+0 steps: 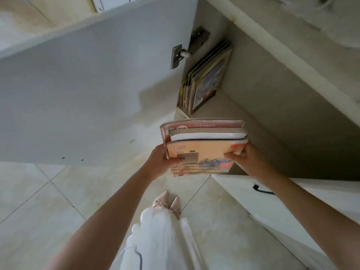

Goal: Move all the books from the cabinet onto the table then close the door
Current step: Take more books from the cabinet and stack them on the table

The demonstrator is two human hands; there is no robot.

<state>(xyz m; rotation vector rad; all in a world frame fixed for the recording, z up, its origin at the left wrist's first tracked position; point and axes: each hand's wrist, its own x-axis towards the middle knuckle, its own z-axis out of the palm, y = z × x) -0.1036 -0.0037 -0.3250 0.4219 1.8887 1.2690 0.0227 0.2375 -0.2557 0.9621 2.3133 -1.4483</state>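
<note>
**Q:** So where are the books right now, and what's around you?

**Me:** I've got a stack of books (204, 145) up in front of me, just outside the cabinet opening, over the floor. Looks like three or so: a pinkish one at the far side, a thick one with white pages in the middle, and an orange-covered one facing me. My left hand (165, 160) is clamped on the stack's left edge, thumb lying across the orange cover. My right hand (247, 160) is pinching the right edge the same way, thumb on the cover and the other fingers behind, where I can't see them.

**Q:** Anything left inside?

**Me:** Yep, another bunch of books (206, 78) is standing upright on the cabinet floor (224, 112), pushed up against the left wall at the back, tilted a little. The stack I'm holding is well clear of them.

**Q:** What's in the way?

**Me:** The open door (87, 90) hangs out to my left, a big grey panel on a metal hinge (187, 49). To my right there's a white cabinet front with a black handle (263, 190), right under my right forearm. Down below you can see tiled floor (39, 201), my white skirt (161, 240) and beige pointy shoes (169, 203).
</note>
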